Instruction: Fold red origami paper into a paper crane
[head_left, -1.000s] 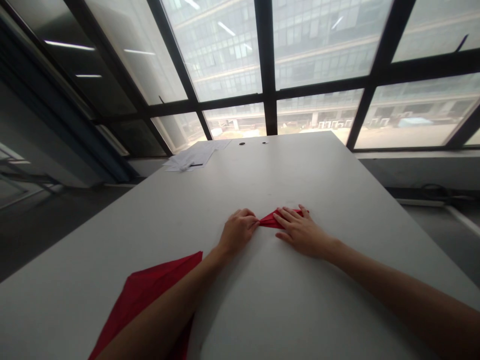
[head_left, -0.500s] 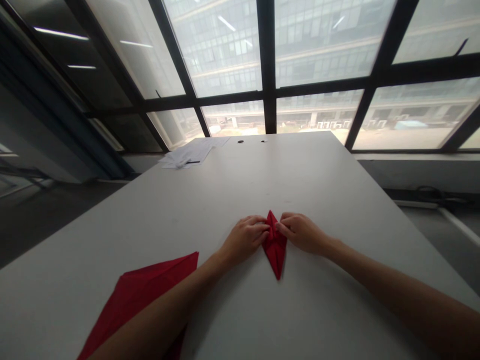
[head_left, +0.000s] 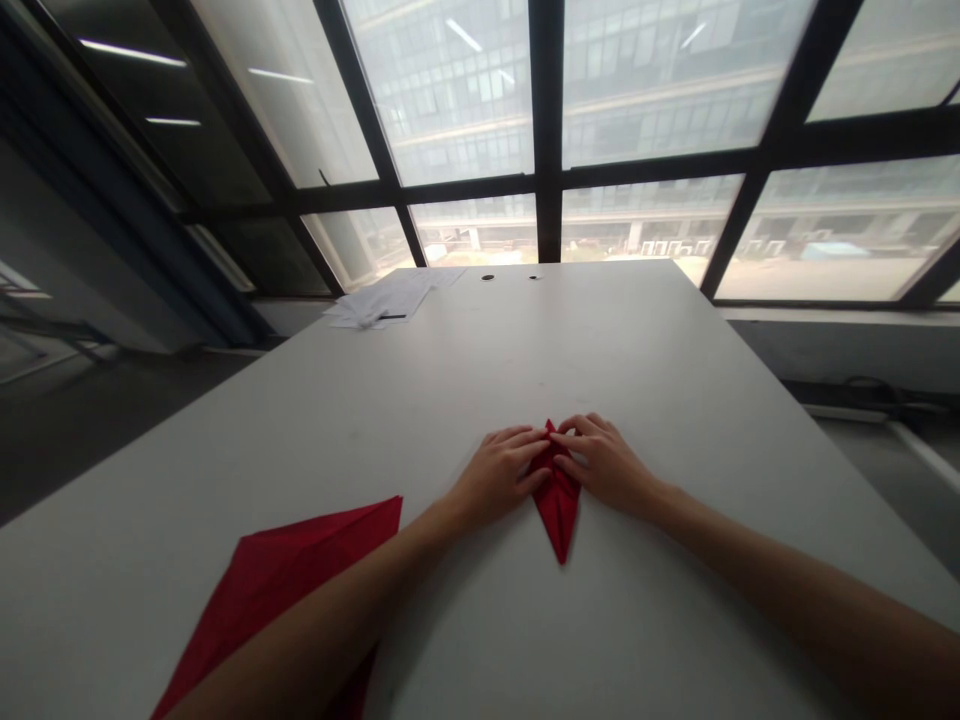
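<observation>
A small folded red paper piece lies on the white table, its long point aimed toward me. My left hand presses on its upper left side with the fingers laid flat. My right hand presses its upper right side, fingertips meeting the left hand's over the paper's top. Most of the paper's upper half is hidden under the fingers.
A larger red paper sheet lies at the near left, partly under my left forearm. A stack of white papers sits at the table's far left corner. Two small dark holes mark the far edge, in front of large windows.
The red piece was turned from lying sideways to pointing toward me. Both hands shifted from pinching its ends to pressing down on its upper part with flatter fingers.
</observation>
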